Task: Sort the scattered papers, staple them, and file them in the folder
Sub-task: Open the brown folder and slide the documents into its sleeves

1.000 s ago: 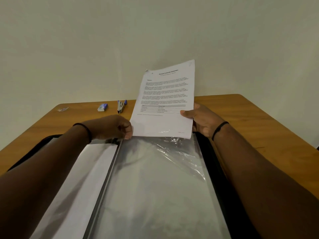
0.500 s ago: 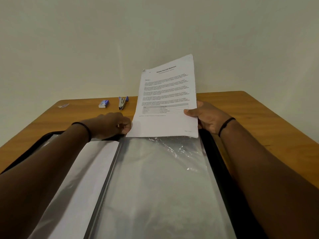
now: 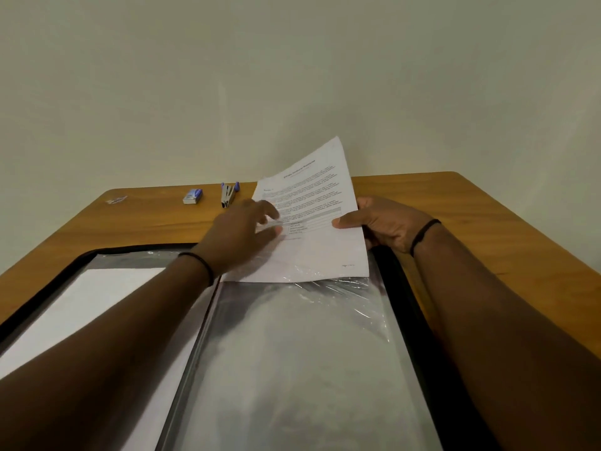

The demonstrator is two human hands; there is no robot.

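Note:
A printed paper set [image 3: 317, 222] leans back over the far end of the open black folder [image 3: 395, 281]. Its lower edge rests at the mouth of a clear plastic sleeve [image 3: 292, 353] on the folder's right half. My right hand [image 3: 387, 222] grips the paper's right edge, thumb on the front. My left hand [image 3: 242, 234] hovers over the paper's left side with fingers spread, blurred by motion. A white sheet [image 3: 107, 297] lies in the folder's left half, partly hidden by my left forearm.
On the far side of the wooden table [image 3: 487, 229] lie a blue-handled stapler [image 3: 228, 193], a small box of staples [image 3: 192, 196] and a little clear wrapper [image 3: 116, 199]. A plain wall rises right behind the table.
My left hand let go of the paper's lower left corner and rose onto its left side. The paper tilted back and lower, toward the sleeve. My view dipped slightly.

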